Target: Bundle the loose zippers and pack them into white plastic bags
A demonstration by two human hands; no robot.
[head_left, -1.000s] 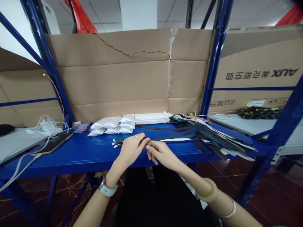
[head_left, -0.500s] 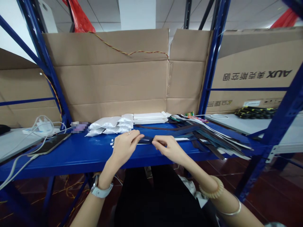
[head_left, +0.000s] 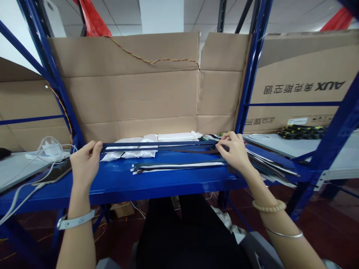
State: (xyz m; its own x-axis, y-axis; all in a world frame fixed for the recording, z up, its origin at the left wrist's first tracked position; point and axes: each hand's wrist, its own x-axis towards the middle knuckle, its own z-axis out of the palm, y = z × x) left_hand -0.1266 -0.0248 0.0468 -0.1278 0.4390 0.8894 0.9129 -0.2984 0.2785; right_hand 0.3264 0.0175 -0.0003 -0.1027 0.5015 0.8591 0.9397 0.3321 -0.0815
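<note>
A long navy zipper (head_left: 168, 144) is stretched level between my two hands, above the blue shelf. It shows as two narrow parallel bands with a gap between them. My left hand (head_left: 85, 160), closed, pinches its left end between thumb and bent fingers. At the other end my right hand (head_left: 232, 151) is closed on it, fingertips together. Below it, several dark and white zippers (head_left: 179, 166) lie side by side on the shelf. Beside and partly behind my right hand spreads a pile of loose zippers (head_left: 272, 164) in black, white and dark green.
White plastic packets (head_left: 131, 153) and a white stack (head_left: 179, 136) stand along the cardboard back panel (head_left: 134, 97). On the left lie a phone (head_left: 56, 173) and white cables (head_left: 50, 149). Blue metal posts (head_left: 254, 71) frame the shelf (head_left: 117, 186).
My hands were close together at the middle, bunched on the navy piece. They have moved far apart and up, drawing it out straight. The zippers lying on the shelf now show more fully.
</note>
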